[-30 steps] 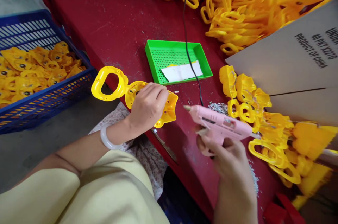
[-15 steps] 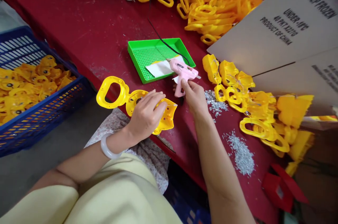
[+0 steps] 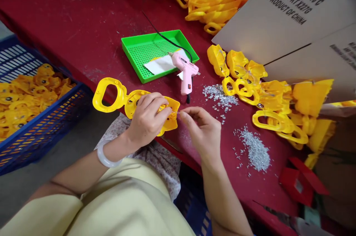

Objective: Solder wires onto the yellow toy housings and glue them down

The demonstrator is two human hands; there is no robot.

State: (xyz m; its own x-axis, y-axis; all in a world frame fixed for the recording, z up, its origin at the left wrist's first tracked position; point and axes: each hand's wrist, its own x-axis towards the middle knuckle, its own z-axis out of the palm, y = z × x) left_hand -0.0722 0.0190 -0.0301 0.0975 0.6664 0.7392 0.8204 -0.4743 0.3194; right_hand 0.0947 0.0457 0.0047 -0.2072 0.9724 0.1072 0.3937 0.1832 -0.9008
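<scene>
My left hand [image 3: 146, 121] grips a yellow plastic piece [image 3: 107, 95], a ring-shaped handle joined to a flat moulded head, and covers part of the head. My right hand [image 3: 200, 128] is just to the right, its thumb and forefinger pinched on a thin silvery strand [image 3: 175, 112] that reaches to the head's edge. A pink hot glue gun [image 3: 185, 69] stands on the red table [image 3: 69, 32] beside a green perforated tray [image 3: 139, 52], out of reach of neither hand's grip and touching neither hand.
A blue plastic crate [image 3: 36, 143] of yellow parts sits left. Yellow parts [image 3: 214, 2] are heaped behind, with more [image 3: 278, 117] at right, near printed cardboard [image 3: 286, 13]. Silver flakes [image 3: 256, 150] and a black cord [image 3: 164, 37] lie on the table.
My right hand has let go of the pink glue gun, which now stands on the table, and has moved to the yellow piece. The view has shifted slightly.
</scene>
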